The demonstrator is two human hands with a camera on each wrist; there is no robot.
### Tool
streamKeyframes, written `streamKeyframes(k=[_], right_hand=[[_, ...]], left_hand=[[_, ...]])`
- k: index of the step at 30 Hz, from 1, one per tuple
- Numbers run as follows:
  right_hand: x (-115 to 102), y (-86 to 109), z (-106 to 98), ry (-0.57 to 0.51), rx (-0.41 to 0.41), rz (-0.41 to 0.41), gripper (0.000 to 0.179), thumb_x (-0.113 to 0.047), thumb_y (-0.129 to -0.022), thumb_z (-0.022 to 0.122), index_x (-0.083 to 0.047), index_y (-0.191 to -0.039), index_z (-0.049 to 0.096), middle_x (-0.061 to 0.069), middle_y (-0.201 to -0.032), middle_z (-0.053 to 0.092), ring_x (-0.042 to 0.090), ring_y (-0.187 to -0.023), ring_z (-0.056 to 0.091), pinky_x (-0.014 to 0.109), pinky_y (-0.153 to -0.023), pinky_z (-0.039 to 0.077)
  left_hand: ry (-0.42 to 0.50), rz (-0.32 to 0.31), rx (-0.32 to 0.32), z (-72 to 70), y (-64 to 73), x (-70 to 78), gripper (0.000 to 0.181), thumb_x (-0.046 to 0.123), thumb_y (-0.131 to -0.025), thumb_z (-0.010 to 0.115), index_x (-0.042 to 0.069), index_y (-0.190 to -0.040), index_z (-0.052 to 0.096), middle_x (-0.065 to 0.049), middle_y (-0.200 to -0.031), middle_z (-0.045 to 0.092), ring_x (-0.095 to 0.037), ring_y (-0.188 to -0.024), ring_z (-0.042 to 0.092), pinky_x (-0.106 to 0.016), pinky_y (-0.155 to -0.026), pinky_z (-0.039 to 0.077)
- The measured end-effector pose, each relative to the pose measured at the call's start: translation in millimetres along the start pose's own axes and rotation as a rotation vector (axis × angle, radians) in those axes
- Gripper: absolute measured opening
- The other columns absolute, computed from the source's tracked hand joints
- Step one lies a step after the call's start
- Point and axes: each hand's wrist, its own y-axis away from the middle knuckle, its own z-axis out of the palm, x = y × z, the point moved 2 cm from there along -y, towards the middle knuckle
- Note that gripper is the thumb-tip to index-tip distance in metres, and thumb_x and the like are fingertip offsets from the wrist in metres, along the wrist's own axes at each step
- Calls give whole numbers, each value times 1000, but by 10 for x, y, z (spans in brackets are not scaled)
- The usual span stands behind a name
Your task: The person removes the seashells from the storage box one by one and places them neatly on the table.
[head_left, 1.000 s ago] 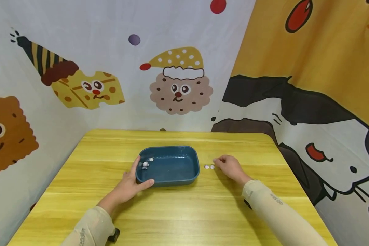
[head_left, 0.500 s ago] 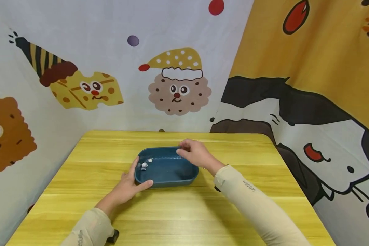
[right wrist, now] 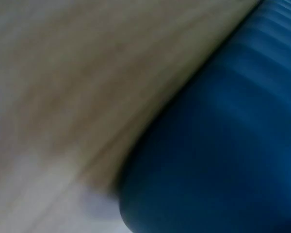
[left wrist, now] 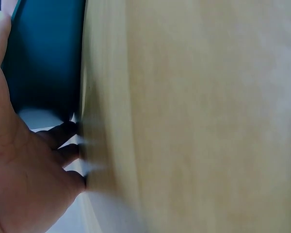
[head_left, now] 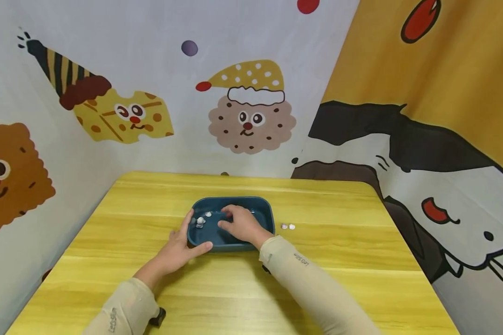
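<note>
A blue rectangular tray (head_left: 214, 236) with rounded corners sits on the table. My left hand (head_left: 173, 251) grips its left end, thumb along the front rim and index finger at the left side; the left wrist view shows this palm beside the tray wall (left wrist: 48, 63). Several small white lumps (head_left: 200, 220) lie inside at the left end, their kind too small to make out. Over the middle of the tray is my right hand (head_left: 244, 224), thumb and forefinger bent toward each other; I cannot tell whether a lump is between them. The right wrist view shows only the tray's outer wall (right wrist: 208, 160).
Two more white lumps, one left (head_left: 284, 226) and one right (head_left: 292, 226), rest on the wood-grain table (head_left: 331, 204) just right of the tray. A printed cloth (head_left: 151, 70) with cartoon figures hangs behind the table and along its sides.
My right hand has moved left from beside the two loose lumps, past the tray's right rim, to over its middle. My left hand stays at the tray's left end.
</note>
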Motion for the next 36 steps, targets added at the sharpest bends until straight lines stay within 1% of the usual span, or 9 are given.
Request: streamKeyframes(k=[5, 7, 12, 16, 22, 25, 30, 33, 36], right_hand=[[20, -16, 36, -3, 23, 27, 51, -36, -106, 68, -15, -152, 60, 9, -143, 68, 28, -130, 66, 49, -107, 57], [30, -36, 53, 22, 22, 38, 51, -38, -106, 68, -17, -152, 60, 8, -143, 68, 26, -129, 67, 47, -106, 57], [44, -95, 127, 173, -20, 9, 55, -45, -107, 66, -25, -157, 55, 5, -138, 70, 21, -124, 68, 43, -105, 57], [46, -105, 172, 290, -62, -30, 59, -49, -107, 64, -29, -161, 51, 6, -142, 65, 20, -125, 68, 44, -107, 57], [39, -82, 176, 358, -94, -35, 55, -52, -107, 62, -32, -159, 54, 7, -153, 60, 24, -135, 63, 47, -112, 54], [35, -73, 170, 372, -102, -39, 53, -53, -106, 62, -34, -156, 58, 6, -153, 60, 25, -137, 61, 47, -112, 54], [33, -64, 177, 439, -144, -77, 55, -56, -105, 62, -41, -157, 54, 5, -145, 62, 22, -124, 65, 44, -102, 58], [26, -54, 181, 492, -183, -104, 56, -58, -105, 61, -45, -159, 50, 3, -137, 61, 18, -114, 62, 40, -96, 57], [16, -43, 174, 520, -197, -118, 57, -60, -104, 60, -47, -159, 49, 1, -131, 61, 16, -108, 58, 38, -94, 55]], left_hand=[[-9, -10, -10, -6, -4, 20, 120, 77, -94, 62, 40, -167, -26, -30, -177, 9, -71, -155, -7, -91, -114, 16], [-9, -13, -12, -8, 2, 24, 120, 78, -94, 62, 40, -166, -27, -30, -177, 9, -71, -155, -8, -91, -114, 16], [-9, -10, -7, -16, 22, 28, 120, 77, -95, 62, 40, -167, -27, -32, -176, 10, -71, -155, -8, -90, -114, 16], [-11, -5, -2, -14, 34, 33, 119, 76, -95, 62, 40, -166, -27, -32, -176, 9, -71, -155, -7, -90, -114, 17], [-18, -3, 0, -1, 39, 49, 120, 77, -95, 62, 40, -166, -27, -33, -176, 11, -71, -154, -6, -90, -114, 17], [-15, -4, 2, 1, 38, 48, 120, 77, -95, 62, 39, -167, -26, -32, -176, 10, -71, -154, -6, -90, -114, 16], [-16, 1, 8, 3, 26, 40, 120, 76, -95, 62, 38, -168, -25, -31, -176, 10, -72, -154, -5, -91, -113, 17], [-20, 3, 9, 6, 20, 32, 121, 77, -95, 62, 36, -168, -25, -33, -175, 12, -73, -153, -5, -91, -113, 18], [-23, 2, 9, 8, 18, 29, 120, 78, -94, 62, 39, -167, -26, -34, -175, 13, -73, -153, -4, -91, -113, 18]])
